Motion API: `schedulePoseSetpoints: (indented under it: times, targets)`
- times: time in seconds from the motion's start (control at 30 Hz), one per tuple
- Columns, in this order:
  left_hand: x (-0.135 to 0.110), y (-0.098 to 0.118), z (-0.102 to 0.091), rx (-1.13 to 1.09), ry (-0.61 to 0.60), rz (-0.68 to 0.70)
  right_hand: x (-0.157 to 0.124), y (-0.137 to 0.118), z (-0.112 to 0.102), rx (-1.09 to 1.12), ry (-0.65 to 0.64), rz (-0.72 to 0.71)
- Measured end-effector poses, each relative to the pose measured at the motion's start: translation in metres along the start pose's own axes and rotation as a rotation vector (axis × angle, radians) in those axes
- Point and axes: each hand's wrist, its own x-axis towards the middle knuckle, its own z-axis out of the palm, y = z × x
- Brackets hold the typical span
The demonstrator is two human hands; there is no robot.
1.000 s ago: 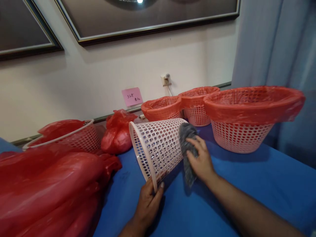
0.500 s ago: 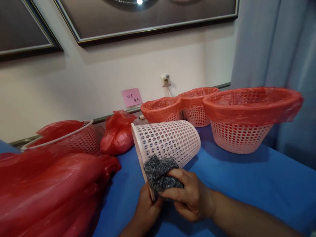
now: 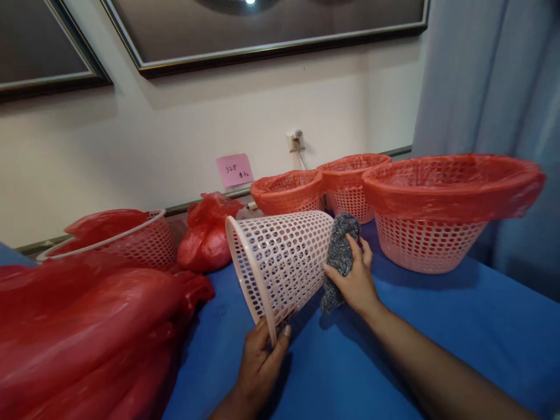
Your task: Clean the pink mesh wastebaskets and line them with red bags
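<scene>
A pale pink perforated plastic wastebasket (image 3: 284,256) lies tilted on its side in the middle, its open mouth facing left. My left hand (image 3: 261,361) pinches the near lower part of its rim, thumb outside on the right. In my right hand (image 3: 356,277) is a dark grey fuzzy cloth (image 3: 341,251), held against the closed base end of the basket. The fingers of that hand curl over the cloth, and its underside is hidden.
Three baskets lined with red bags stand behind and right, the largest one (image 3: 431,239) nearest. Red plastic bags (image 3: 87,326) pile up at left before a white-rimmed basket (image 3: 144,245). A knotted red bag (image 3: 205,236) sits on the blue tabletop (image 3: 476,326), below a pink note (image 3: 235,170).
My right hand has moved the cloth from the basket's rim side to its base end, to the right. The basket has turned slightly, showing more of its mouth.
</scene>
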Motion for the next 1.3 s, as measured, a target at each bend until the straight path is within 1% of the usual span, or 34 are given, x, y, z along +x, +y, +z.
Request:
schedulePoseSetpoints:
  times: [0.13, 0.23, 0.33, 0.4, 0.43, 0.47, 0.5, 0.53, 0.57, 0.63, 0.67, 0.7, 0.73, 0.77, 0.83, 0.87, 0.9, 0.97, 1.0, 1.03, 1.07, 1.1, 1.13, 1.17, 1.23, 1.27, 1.3]
  targets:
    - [-0.001, 0.002, 0.003, 0.021, 0.005, 0.012, -0.003, 0.003, 0.002, -0.007, -0.03, 0.035]
    - [-0.001, 0.002, 0.004, 0.033, 0.015, 0.026, 0.004, 0.01, 0.001, 0.03, -0.039, 0.048]
    - [0.0, 0.001, 0.004, 0.075, -0.001, 0.059, 0.013, 0.016, 0.001, 0.09, -0.047, 0.078]
    - [0.001, 0.0, 0.003, 0.115, -0.01, 0.082, 0.015, 0.011, 0.003, 0.112, -0.037, 0.127]
    - [0.002, -0.001, 0.003, 0.133, -0.008, 0.092, 0.012, 0.004, 0.004, 0.112, -0.03, 0.127]
    - [0.002, -0.003, 0.003, 0.148, -0.004, 0.099, 0.007, -0.007, 0.005, 0.107, -0.031, 0.092]
    - [0.002, -0.004, 0.003, 0.159, 0.002, 0.108, 0.0, -0.02, 0.005, 0.101, -0.052, 0.011]
    - [0.001, -0.006, 0.002, 0.163, 0.002, 0.115, -0.01, -0.035, 0.005, 0.093, -0.087, -0.108]
    - [0.001, -0.008, 0.002, 0.162, -0.001, 0.119, -0.022, -0.05, 0.004, 0.094, -0.153, -0.261]
    - [-0.002, -0.012, -0.001, 0.15, -0.01, 0.118, -0.046, -0.077, 0.002, 0.13, -0.327, -0.581]
    - [-0.003, -0.012, -0.002, 0.148, -0.016, 0.117, -0.055, -0.086, 0.0, 0.137, -0.369, -0.692]
    - [-0.004, -0.012, -0.004, 0.153, -0.027, 0.116, -0.062, -0.091, -0.001, 0.137, -0.394, -0.771]
    - [-0.004, -0.01, -0.007, 0.166, -0.045, 0.121, -0.065, -0.092, -0.003, 0.124, -0.391, -0.809]
    - [-0.004, -0.007, -0.009, 0.183, -0.062, 0.135, -0.064, -0.089, -0.005, 0.101, -0.372, -0.813]
    - [-0.002, 0.001, -0.013, 0.216, -0.086, 0.161, -0.051, -0.071, -0.008, 0.034, -0.308, -0.733]
    - [0.0, 0.004, -0.014, 0.225, -0.085, 0.164, -0.039, -0.059, -0.01, -0.004, -0.267, -0.65]
    - [0.001, 0.008, -0.015, 0.23, -0.075, 0.162, -0.025, -0.045, -0.012, -0.037, -0.216, -0.544]
    - [0.003, 0.012, -0.016, 0.251, -0.065, 0.149, 0.003, -0.02, -0.014, -0.08, -0.099, -0.282]
    - [0.004, 0.013, -0.015, 0.273, -0.071, 0.149, 0.014, -0.011, -0.015, -0.091, -0.042, -0.159]
    - [0.004, 0.012, -0.015, 0.301, -0.08, 0.157, 0.021, -0.005, -0.016, -0.096, 0.003, -0.072]
    - [0.004, 0.012, -0.014, 0.334, -0.09, 0.168, 0.024, -0.003, -0.016, -0.096, 0.028, -0.034]
    - [0.005, 0.011, -0.012, 0.368, -0.099, 0.175, 0.022, -0.005, -0.016, -0.093, 0.026, -0.054]
    - [0.005, 0.009, -0.011, 0.398, -0.109, 0.18, 0.015, -0.01, -0.016, -0.083, -0.006, -0.131]
    - [0.005, 0.007, -0.01, 0.421, -0.117, 0.184, 0.005, -0.018, -0.016, -0.065, -0.067, -0.256]
    - [0.003, 0.002, -0.009, 0.441, -0.147, 0.182, -0.02, -0.035, -0.016, 0.0, -0.239, -0.565]
    - [0.001, -0.002, -0.009, 0.432, -0.161, 0.184, -0.032, -0.043, -0.015, 0.046, -0.32, -0.701]
    - [-0.003, -0.006, -0.01, 0.406, -0.152, 0.19, -0.042, -0.049, -0.014, 0.096, -0.385, -0.806]
